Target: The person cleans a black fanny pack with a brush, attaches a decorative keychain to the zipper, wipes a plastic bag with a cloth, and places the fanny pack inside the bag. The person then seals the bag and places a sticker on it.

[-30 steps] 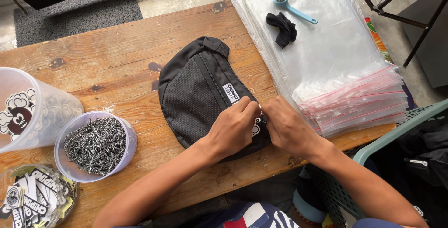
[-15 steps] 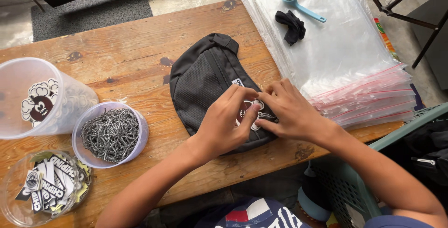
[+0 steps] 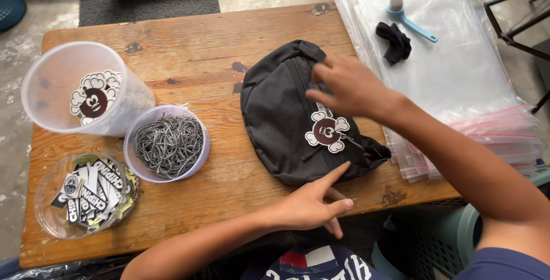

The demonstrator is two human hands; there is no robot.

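Observation:
A black waist bag [image 3: 286,125] with a mesh front lies on the wooden table [image 3: 189,45]. A white and dark cartoon tag [image 3: 326,131] hangs on a thin bead chain near the bag's right end. My right hand [image 3: 344,85] hovers over the bag's upper part, fingers spread and holding nothing. My left hand [image 3: 312,202] rests at the table's near edge, its index finger touching the bag's lower rim, holding nothing.
At the left stand a clear tub [image 3: 86,88] holding a cartoon tag, a round tub of bead chains [image 3: 167,144] and a tub of printed labels [image 3: 86,194]. At the right, a stack of clear zip bags [image 3: 458,79] carries a blue brush [image 3: 409,19] and a black cloth [image 3: 394,42].
Both hands have come off the tag, which now hangs free on the bag. My right hand rose to the bag's top; my left dropped to the near edge. The view shifted left.

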